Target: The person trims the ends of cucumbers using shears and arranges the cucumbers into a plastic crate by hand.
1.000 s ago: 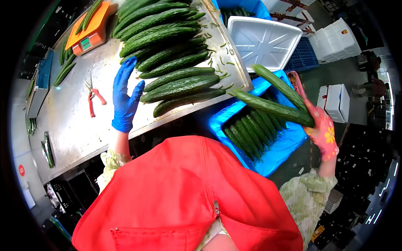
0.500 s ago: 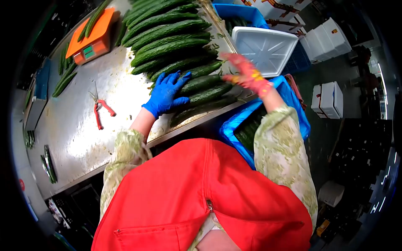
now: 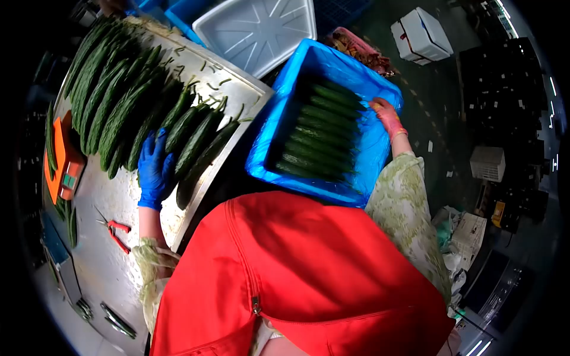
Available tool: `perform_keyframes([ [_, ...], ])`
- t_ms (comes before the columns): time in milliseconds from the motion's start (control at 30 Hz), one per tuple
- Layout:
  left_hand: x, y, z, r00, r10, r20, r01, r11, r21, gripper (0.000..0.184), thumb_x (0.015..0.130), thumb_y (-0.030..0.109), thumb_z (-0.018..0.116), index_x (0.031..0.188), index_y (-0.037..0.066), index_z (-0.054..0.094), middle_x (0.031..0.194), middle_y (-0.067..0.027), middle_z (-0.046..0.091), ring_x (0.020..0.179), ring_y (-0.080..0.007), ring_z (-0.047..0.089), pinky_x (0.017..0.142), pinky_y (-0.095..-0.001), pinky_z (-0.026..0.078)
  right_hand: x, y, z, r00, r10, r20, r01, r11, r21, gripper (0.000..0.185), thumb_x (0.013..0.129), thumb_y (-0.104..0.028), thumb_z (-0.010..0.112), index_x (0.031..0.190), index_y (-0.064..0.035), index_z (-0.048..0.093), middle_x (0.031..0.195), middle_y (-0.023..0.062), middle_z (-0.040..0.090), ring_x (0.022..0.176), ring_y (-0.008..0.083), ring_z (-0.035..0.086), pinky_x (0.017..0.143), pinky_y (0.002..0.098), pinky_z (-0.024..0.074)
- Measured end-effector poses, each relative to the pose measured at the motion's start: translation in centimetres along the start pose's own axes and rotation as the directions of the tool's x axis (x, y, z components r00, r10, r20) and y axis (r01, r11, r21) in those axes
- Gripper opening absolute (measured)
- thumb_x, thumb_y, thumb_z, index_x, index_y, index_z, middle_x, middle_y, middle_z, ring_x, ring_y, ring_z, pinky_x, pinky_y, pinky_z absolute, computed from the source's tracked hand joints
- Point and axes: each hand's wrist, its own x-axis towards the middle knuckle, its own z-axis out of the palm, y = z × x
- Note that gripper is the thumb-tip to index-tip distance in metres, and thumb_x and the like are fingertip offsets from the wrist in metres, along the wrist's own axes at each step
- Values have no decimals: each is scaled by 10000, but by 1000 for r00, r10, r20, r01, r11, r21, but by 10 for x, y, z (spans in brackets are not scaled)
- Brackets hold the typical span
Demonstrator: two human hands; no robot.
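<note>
My left hand, in a blue glove, lies on the near ends of the cucumbers lined up on the metal table. Its fingers are extended and grip nothing. My right hand, in a pink-red patterned glove, is at the right side of a blue crate. Its fingers bend over the rim, against the blue plastic liner; the exact grip is partly hidden. Inside the crate, a layer of cucumbers lies side by side.
Red-handled snips and an orange scale with a cucumber on it are on the metal table. A white foam lid lies beyond the table corner. A pink basket of scraps stands behind the crate.
The view has swung right, bringing the crate to the middle. My right hand has moved from the cucumber tips to the crate's right rim. My left hand stays on the cucumbers.
</note>
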Motion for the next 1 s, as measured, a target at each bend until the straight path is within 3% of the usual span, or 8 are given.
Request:
perform_keyframes([
  [200, -1, 38, 2, 989, -73, -131, 68, 997, -42, 574, 864, 196, 614, 1388, 41, 436, 1447, -134, 428, 1344, -363, 354, 1122, -427, 262, 27, 38, 40, 980, -92, 179, 175, 828, -532, 1031, 692, -422, 783, 1489, -56, 242, 1488, 220, 322, 1365, 373, 334, 1115, 398, 311],
  [300, -17, 59, -6, 985, -112, -130, 108, 993, -42, 562, 867, 181, 627, 1381, 38, 448, 1431, -142, 444, 1352, -345, 352, 1125, -421, 257, 39, 40, 44, 951, -118, 286, 277, 736, -618, 1032, 682, -322, 791, 1503, -105, 205, 1510, 219, 269, 1375, 373, 309, 1124, 400, 297],
  [333, -23, 63, -8, 984, -125, -130, 123, 992, -25, 561, 868, 180, 630, 1380, 37, 451, 1427, -147, 447, 1353, -343, 353, 1124, -420, 258, 40, 38, 44, 933, -125, 337, 312, 748, -586, 1045, 663, -223, 769, 1516, -153, 169, 1504, 203, 286, 1363, 379, 325, 1103, 409, 326],
  [433, -35, 69, -13, 977, -162, -139, 157, 987, -45, 539, 881, 174, 628, 1374, 31, 462, 1412, -162, 459, 1347, -333, 369, 1119, -415, 264, 44, 37, 57, 835, -378, 401, 545, 462, -700, 1052, 641, -166, 752, 1516, -175, 168, 1480, 189, 319, 1317, 380, 381, 1063, 424, 367],
  [700, -41, 83, -12, 956, -244, -162, 226, 966, -125, 498, 887, 156, 620, 1355, 45, 491, 1404, -157, 470, 1330, -325, 397, 1112, -405, 281, 42, -10, 47, 841, -300, 450, 541, 479, -692, 1009, 643, -176, 723, 1507, -190, 202, 1213, 212, 498, 1104, 392, 535, 926, 458, 463],
  [833, -41, 71, -21, 940, -238, -243, 216, 970, -113, 503, 865, 123, 638, 1345, 52, 501, 1380, -140, 499, 1341, -317, 392, 1109, -409, 293, 30, -38, 21, 729, -477, 491, 674, 380, -633, 1000, 589, -148, 743, 1476, -138, 282, 1072, 216, 534, 1019, 401, 548, 876, 455, 471],
  [967, -50, 57, -36, 893, -243, -378, 217, 970, -112, 499, 855, 99, 634, 1335, 46, 504, 1361, -144, 516, 1314, -318, 425, 1097, -406, 314, -10, -83, -18, 664, -628, 407, 689, 302, -659, 1017, 536, -58, 670, 1477, -144, 295, 1087, 230, 537, 1072, 418, 525, 929, 451, 448],
  [1000, -53, 54, -42, 887, -252, -386, 236, 968, -87, 495, 862, 125, 635, 1332, 42, 504, 1362, -144, 516, 1306, -317, 433, 1096, -406, 315, -28, -112, -25, 732, -547, 405, 651, 388, -652, 1010, 540, -53, 673, 1475, -155, 302, 1135, 217, 522, 1087, 418, 522, 948, 441, 444],
])
